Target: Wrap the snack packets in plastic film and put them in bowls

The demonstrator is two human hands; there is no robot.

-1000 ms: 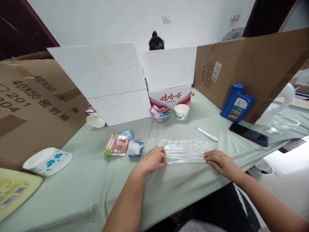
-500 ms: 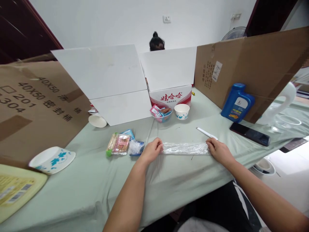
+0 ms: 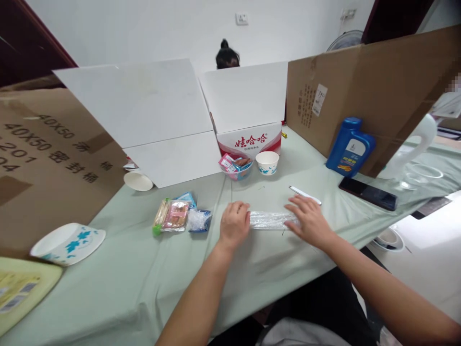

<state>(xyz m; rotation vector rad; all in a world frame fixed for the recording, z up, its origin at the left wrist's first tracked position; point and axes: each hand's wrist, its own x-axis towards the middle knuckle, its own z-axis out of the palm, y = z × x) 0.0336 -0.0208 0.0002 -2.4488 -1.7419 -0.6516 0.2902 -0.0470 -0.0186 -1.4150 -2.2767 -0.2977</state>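
At a cloth-covered desk, you work a narrow strip of crinkled clear plastic lying between your two hands. Your left hand curls over the strip's left end — whether it pinches the film, one cannot tell — while your right hand rests at the other end, fingers spread apart and clamped on nothing. A slim white tool lies just beyond the strip's right end; farther beyond the strip stand a paper bowl and a clear bowl of packets. The step in hand looks like smoothing and folding the film. The next move appears to call for even pressure along the strip, so the light plastic neither slips nor unfurls.
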